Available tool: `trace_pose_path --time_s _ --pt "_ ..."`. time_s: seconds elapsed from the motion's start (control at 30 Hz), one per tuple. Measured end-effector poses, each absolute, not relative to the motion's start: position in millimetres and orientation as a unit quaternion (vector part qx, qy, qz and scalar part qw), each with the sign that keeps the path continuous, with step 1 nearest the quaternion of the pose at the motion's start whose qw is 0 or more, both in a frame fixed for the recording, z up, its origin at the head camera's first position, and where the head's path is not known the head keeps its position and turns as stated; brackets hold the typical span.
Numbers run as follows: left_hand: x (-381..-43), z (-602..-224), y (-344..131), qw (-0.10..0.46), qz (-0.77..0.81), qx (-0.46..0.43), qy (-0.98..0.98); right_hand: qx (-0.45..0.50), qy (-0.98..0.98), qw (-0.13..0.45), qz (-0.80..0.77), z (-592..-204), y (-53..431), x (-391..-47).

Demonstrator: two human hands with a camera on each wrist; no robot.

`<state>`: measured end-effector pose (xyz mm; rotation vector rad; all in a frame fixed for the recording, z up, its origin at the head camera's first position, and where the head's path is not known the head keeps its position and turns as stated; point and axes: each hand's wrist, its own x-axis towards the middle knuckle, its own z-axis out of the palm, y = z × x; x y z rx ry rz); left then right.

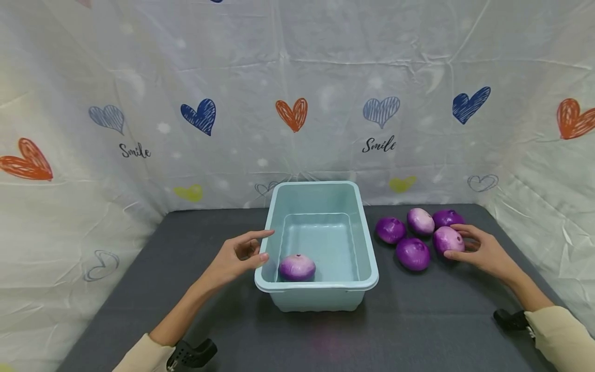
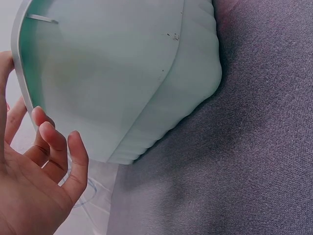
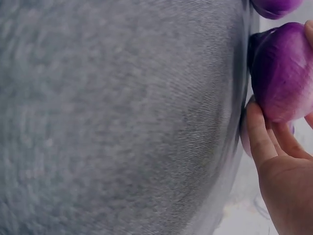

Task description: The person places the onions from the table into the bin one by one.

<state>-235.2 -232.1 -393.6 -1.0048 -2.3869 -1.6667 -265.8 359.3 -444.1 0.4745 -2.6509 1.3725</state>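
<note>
My right hand (image 1: 485,252) grips a purple-and-white onion (image 1: 448,241) at the right, thumb on its near side and fingers round its far side. In the right wrist view the onion (image 3: 283,73) shows between thumb and fingers (image 3: 261,134). A light blue plastic tub (image 1: 317,299) stands mid-table with one onion (image 1: 297,268) inside, near its front left corner. At the tub's left rim is my left hand (image 1: 237,254), its index finger reaching over the edge and thumb at the rim. The left wrist view shows its other fingers (image 2: 54,144) loosely bent, holding nothing.
Several more onions cluster around the gripped one: two in front and to the left (image 1: 391,230) (image 1: 413,253), a paler one (image 1: 420,221) and a dark purple one (image 1: 447,218) behind. A dark grey cloth (image 1: 409,330) covers the table. A white printed curtain (image 1: 325,144) hangs behind.
</note>
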Motion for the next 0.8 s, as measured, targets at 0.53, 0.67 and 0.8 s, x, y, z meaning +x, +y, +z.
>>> trace_pose_path --time_s 0.53,0.67,0.8 --pt "-235.2 -395.3 -231.6 0.023 -0.557 -0.315 -0.768 0.187 -0.854 0.071 0.480 -428.2 353.8 -265.8" --pt "-235.2 -394.7 -231.1 0.021 -0.560 -0.307 -0.769 0.188 -0.854 0.071 0.479 -423.1 350.1 -266.8" --pt "-234.7 -394.2 -231.0 0.023 -0.562 -0.308 -0.768 0.190 -0.855 0.066 0.478 -419.5 344.2 -267.2"
